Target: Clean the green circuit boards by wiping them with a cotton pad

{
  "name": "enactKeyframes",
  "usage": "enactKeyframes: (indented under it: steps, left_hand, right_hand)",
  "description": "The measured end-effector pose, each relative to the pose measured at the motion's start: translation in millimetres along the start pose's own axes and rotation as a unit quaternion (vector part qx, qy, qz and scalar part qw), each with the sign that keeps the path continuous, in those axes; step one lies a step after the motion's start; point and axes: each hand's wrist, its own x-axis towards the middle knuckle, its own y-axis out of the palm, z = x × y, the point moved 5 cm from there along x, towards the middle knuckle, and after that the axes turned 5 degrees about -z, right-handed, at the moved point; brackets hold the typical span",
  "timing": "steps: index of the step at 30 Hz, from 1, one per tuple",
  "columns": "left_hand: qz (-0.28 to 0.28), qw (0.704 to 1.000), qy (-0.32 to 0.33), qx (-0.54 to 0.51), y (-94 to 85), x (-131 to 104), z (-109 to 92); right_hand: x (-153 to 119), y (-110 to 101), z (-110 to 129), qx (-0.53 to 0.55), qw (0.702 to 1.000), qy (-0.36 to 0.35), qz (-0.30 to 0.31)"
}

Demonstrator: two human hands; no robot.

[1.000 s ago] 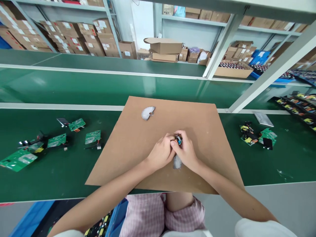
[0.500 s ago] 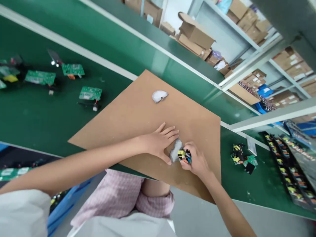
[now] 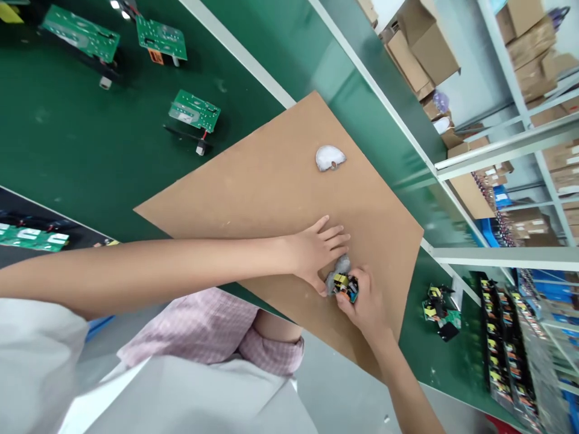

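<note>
1. Left hand [image 3: 312, 256]: palm down on the brown cardboard sheet [image 3: 253, 199]. Its fingers [image 3: 338, 241] are spread and grip nothing. My thumb points toward the grey pad [image 3: 342, 264]; I cannot tell whether it touches.
2. Right hand [image 3: 371, 304]: fingers closed around a small electronic assembly [image 3: 342, 281] with yellow, orange, blue and black parts.
3. Assembly position: between my two hands, over the grey pad and hiding part of it. I cannot tell whether the two are in contact.
4. Grey pad position: on the sheet, just right of my left hand, its visible parts showing around the assembly.
5. Whitish half-round piece [image 3: 329, 157]: lies apart on the far part of the sheet, a notch in one edge.
6. Cardboard sheet: lies on the green counter [image 3: 113, 157].
7. Left side of the counter: a circuit board [image 3: 194, 110] with a wired connector lies nearest the sheet; further boards [image 3: 81, 33] lie beyond it.
8. Right side of the counter: a cluster of boards [image 3: 441, 307] lies near the sheet; black trays [image 3: 502, 337] of components stand farther right.
9. Far side: shelving [image 3: 497, 265] with cardboard boxes [image 3: 425, 45].
</note>
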Motion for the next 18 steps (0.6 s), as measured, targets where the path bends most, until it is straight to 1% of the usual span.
enactKeyframes:
  steps: [5, 7, 9, 10, 11, 14, 15, 16, 18]
  left_hand:
    - [-0.026, 1.000, 0.002, -0.007, 4.0, -0.3, 2.1]
    - [-0.019, 1.000, -0.003, -0.007, 4.8, -0.1, 2.1]
    - [0.003, 1.000, -0.010, 0.000, 5.2, 0.2, 1.6]
    - [0.014, 1.000, -0.014, 0.005, 5.1, 0.4, 1.3]
    - [0.023, 1.000, -0.018, 0.008, 4.5, 0.7, 0.9]
    - [0.036, 0.999, -0.027, 0.006, 2.0, 1.2, 0.4]
    - [0.038, 0.999, -0.027, 0.004, 1.7, 1.2, 0.4]
    - [0.041, 0.999, -0.026, 0.002, 1.8, 1.1, 0.4]
    - [0.034, 0.999, -0.019, -0.002, 1.9, 1.0, 0.3]
  right_hand:
    - [9.4, 0.6, -9.4, -0.016, 1.000, 0.009, -0.010]
    - [7.5, 1.9, -4.0, -0.005, 1.000, -0.022, -0.008]
    - [4.6, 3.3, 3.1, 0.001, 0.998, -0.068, -0.005]
    - [4.1, 3.5, 4.0, -0.003, 0.997, -0.075, -0.007]
    - [4.6, 3.2, 2.3, -0.012, 0.998, -0.066, -0.014]
    - [8.0, 1.2, -9.8, -0.042, 0.999, 0.014, -0.032]
    - [8.5, 1.1, -11.2, -0.039, 0.999, 0.022, -0.031]
    - [8.6, 1.7, -10.0, -0.027, 0.999, 0.011, -0.024]
    - [7.7, 3.7, -4.3, -0.003, 0.999, -0.034, -0.003]
